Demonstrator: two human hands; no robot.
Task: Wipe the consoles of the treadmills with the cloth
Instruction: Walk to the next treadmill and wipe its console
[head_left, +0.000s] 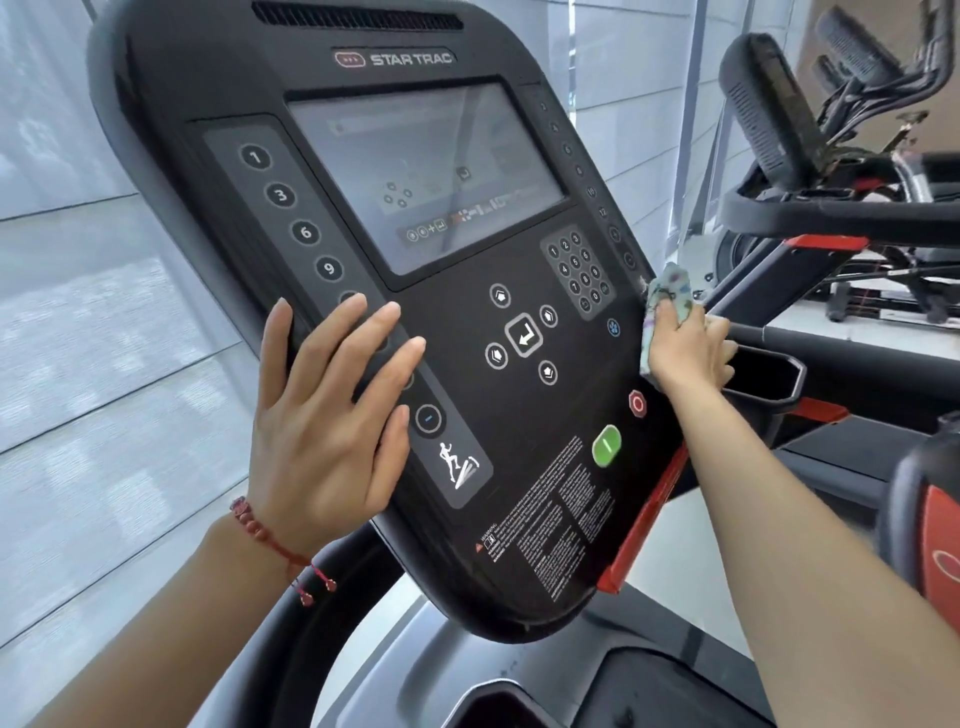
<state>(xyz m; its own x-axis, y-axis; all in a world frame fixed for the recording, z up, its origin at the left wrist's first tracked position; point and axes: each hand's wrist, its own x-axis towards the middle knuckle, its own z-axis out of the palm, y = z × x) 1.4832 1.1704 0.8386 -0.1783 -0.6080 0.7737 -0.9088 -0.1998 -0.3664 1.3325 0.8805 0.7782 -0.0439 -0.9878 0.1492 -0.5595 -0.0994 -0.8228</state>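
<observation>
At the console's (519, 441) right edge, the right hand (688, 351) grips a bunched cloth (670, 293) against the rim. Left hand (332, 410) lies flat, fingers straight, on the left keys. Cloth looks soft, light; best held wadded.

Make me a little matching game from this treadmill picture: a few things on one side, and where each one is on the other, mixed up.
Things:
1. cloth
2. left hand
3. green button
4. screen

Places:
A. flat on the console's left button strip
B. upper middle of the console
C. gripped by the right hand at the console's right edge
D. lower right of the panel, below the red button

Pairs: 1-C, 2-A, 3-D, 4-B
</observation>
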